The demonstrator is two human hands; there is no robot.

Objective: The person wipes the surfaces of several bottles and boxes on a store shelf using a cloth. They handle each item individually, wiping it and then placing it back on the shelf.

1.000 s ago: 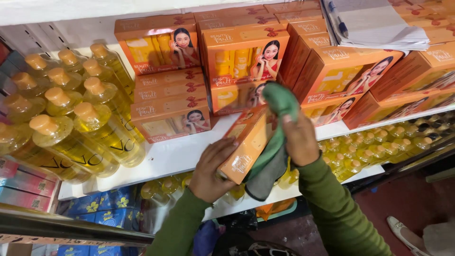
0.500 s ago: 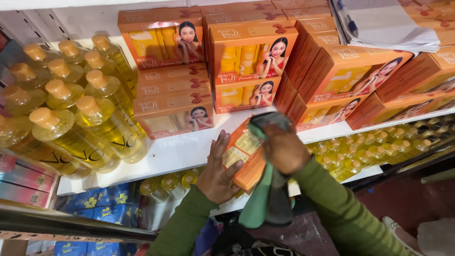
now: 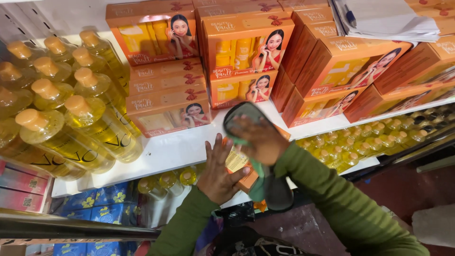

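Left hand grips an orange box from below, at the lower middle of the frame, fingers spread against its side. Right hand presses a green cloth onto the top of the box, fingers curled over the fabric; the cloth bunches above the fingers and hangs down past the wrist. Both arms wear green sleeves. The box sits just in front of the white shelf, tilted, mostly hidden by the two hands. Behind it, stacks of matching orange boxes fill the upper middle and right of the frame. Yellow bottles with tan caps crowd the left. Smaller yellow bottles line a lower shelf at right. Papers with a pen lie on the boxes at the upper right. Blue packs sit at the lower left.
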